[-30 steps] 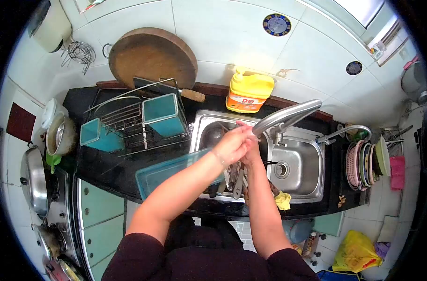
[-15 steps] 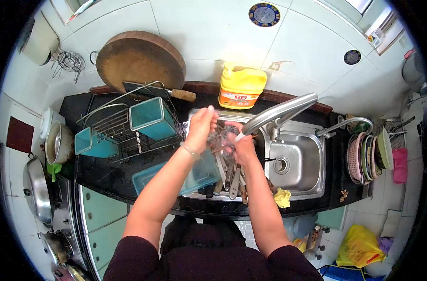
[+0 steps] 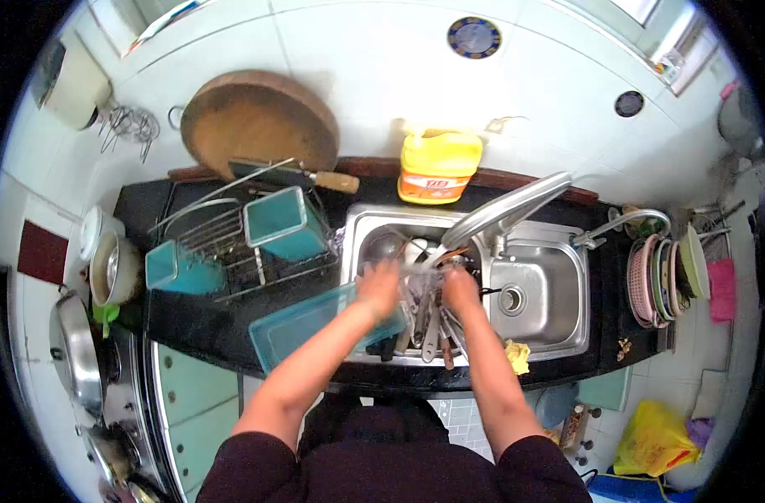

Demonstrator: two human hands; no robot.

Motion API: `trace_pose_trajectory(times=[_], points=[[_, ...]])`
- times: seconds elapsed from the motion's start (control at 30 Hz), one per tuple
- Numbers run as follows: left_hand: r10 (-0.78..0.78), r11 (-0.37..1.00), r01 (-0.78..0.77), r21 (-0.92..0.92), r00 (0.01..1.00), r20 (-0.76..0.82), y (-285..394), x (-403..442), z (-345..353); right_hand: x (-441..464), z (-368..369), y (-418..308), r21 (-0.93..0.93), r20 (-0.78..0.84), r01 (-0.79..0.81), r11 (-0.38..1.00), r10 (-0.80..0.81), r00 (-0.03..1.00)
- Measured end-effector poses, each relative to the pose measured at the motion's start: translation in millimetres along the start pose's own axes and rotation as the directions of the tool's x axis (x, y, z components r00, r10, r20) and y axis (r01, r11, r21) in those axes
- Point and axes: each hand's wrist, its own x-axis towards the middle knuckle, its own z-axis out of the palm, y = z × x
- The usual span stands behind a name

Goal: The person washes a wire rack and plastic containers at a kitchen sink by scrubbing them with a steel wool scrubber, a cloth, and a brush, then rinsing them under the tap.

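Both hands are over the left sink basin (image 3: pixel 355 243), which is full of utensils. My left hand (image 3: pixel 378 287), smeared by motion, is at the basin's left side beside the teal plastic tray (image 3: pixel 294 323). My right hand (image 3: pixel 460 291) is closed at the basin's right side; what it grips is hidden. Between them, below the faucet (image 3: pixel 504 210), a blurred clear patch looks like splashing water. Several knives and utensil handles (image 3: pixel 430 335) point toward me under the hands. A round metal ladle-like bowl (image 3: pixel 382 245) and a white item (image 3: pixel 416 251) lie farther back.
A yellow detergent jug (image 3: pixel 439 163) stands behind the sink. At the left are a wire rack with teal holders (image 3: pixel 286 222) and a round cutting board (image 3: pixel 261 126). The right basin (image 3: pixel 546 310) adjoins; a yellow cloth (image 3: pixel 517 356) lies on its front edge. Stacked plates and baskets (image 3: pixel 651 281) stand far right.
My left hand has come down from its raised position toward the utensils. My right hand has moved right and lower, so the hands are wider apart. The view has shifted slightly.
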Motion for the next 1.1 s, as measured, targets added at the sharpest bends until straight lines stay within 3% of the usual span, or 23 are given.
trace_pose_trajectory(times=[0.03, 0.07, 0.1, 0.13, 0.2, 0.23, 0.3, 0.33, 0.37, 0.43, 0.5, 0.57, 0.6, 0.63, 0.67, 0.7, 0.77, 0.83, 0.9, 0.97, 1.0, 1.03, 1.1], points=[[0.115, 0.971, -0.065, 0.232, 0.971, -0.209, -10, -6, 14, -6, 27, 17, 0.394, -0.276, 0.176, 0.902, -0.066, 0.959], [0.158, 0.986, -0.142, 0.081, 0.960, -0.233, -14, -7, 14, -22, -11, -6, 0.679, 0.217, -0.339, 0.651, 0.263, 0.940], [0.197, 0.972, -0.221, -0.082, 0.953, -0.228, -19, -11, 19, -33, -16, -10, 0.777, 0.279, -0.373, 0.507, 0.255, 0.926], [0.175, 0.977, -0.197, -0.080, 0.959, -0.224, -13, -18, 14, -43, -19, -5, 0.851, 0.324, -0.397, 0.343, 0.251, 0.912], [0.157, 0.981, -0.178, -0.074, 0.960, -0.230, -4, -34, -1, -62, -18, 14, 0.942, 0.335, -0.335, -0.020, 0.137, 0.932], [0.151, 0.983, -0.172, -0.066, 0.956, -0.251, -11, -37, -3, -68, -16, 25, 0.970, 0.234, -0.227, -0.092, 0.072, 0.970], [0.128, 0.987, -0.150, -0.050, 0.945, -0.300, -31, -45, -3, -88, -34, 42, 0.952, 0.181, -0.128, -0.277, 0.174, 0.968], [0.097, 0.978, -0.146, -0.149, 0.950, -0.296, -35, -51, -6, -95, -40, 60, 0.955, 0.213, -0.144, -0.258, 0.262, 0.941], [0.057, 0.960, -0.133, -0.247, 0.954, -0.295, -40, -58, -9, -108, -61, 65, 0.928, 0.197, -0.049, -0.369, 0.374, 0.906], [0.001, 0.903, -0.133, -0.409, 0.952, -0.307, -57, -71, -11, -124, -75, 102, 0.919, 0.245, 0.015, -0.395, 0.599, 0.762], [-0.075, 0.901, -0.074, -0.427, 0.944, -0.322, -81, -81, -13, -130, -57, 163, 0.964, 0.126, 0.088, -0.252, 0.719, 0.684], [-0.172, 0.883, 0.018, -0.469, 0.942, -0.287, -90, -89, -17, -127, -40, 235, 0.956, 0.078, 0.172, -0.240, 0.767, 0.637], [-0.244, 0.852, 0.081, -0.517, 0.935, -0.256, -80, -94, -23, -114, -39, 274, 0.976, 0.037, 0.171, -0.136, 0.874, 0.484], [-0.320, 0.815, 0.147, -0.561, 0.921, -0.223, -72, -100, -27, -110, -78, 272, 0.984, -0.039, 0.169, -0.056, 0.857, 0.514], [-0.317, 0.820, 0.138, -0.556, 0.917, -0.240, -67, -101, -29, -97, -97, 306, 0.919, -0.090, 0.353, -0.176, 0.779, 0.621], [-0.342, 0.819, 0.163, -0.550, 0.908, -0.241, -64, -103, -32, -89, -136, 305, 0.897, -0.195, 0.420, -0.135, 0.734, 0.651], [-0.331, 0.812, 0.145, -0.565, 0.913, -0.241, -61, -106, -34, -80, -177, 311, 0.984, -0.178, 0.058, 0.171, 0.872, 0.455], [-0.333, 0.825, 0.151, -0.544, 0.909, -0.252, -65, -110, -37, -88, -194, 277, 0.852, -0.389, -0.193, 0.487, 0.835, 0.389], [-0.320, 0.834, 0.137, -0.535, 0.910, -0.265, -71, -108, -37, -109, -152, 287, 0.650, -0.471, -0.203, 0.732, 0.599, 0.648], [-0.334, 0.812, 0.146, -0.565, 0.910, -0.246, -77, -110, -35, -145, -99, 237, 0.512, -0.472, -0.106, 0.852, 0.382, 0.795], [-0.315, 0.827, 0.145, -0.543, 0.920, -0.235, -78, -112, -35, -165, -95, 191, 0.530, -0.293, -0.216, 0.820, 0.416, 0.861], [-0.322, 0.824, 0.154, -0.545, 0.919, -0.226, -78, -113, -34, -184, -62, 184, 0.335, -0.361, -0.109, 0.936, 0.234, 0.903], [-0.311, 0.791, 0.111, -0.602, 0.920, -0.239, -78, -112, -32, -209, -35, 136, 0.233, -0.328, -0.100, 0.967, 0.175, 0.928]])
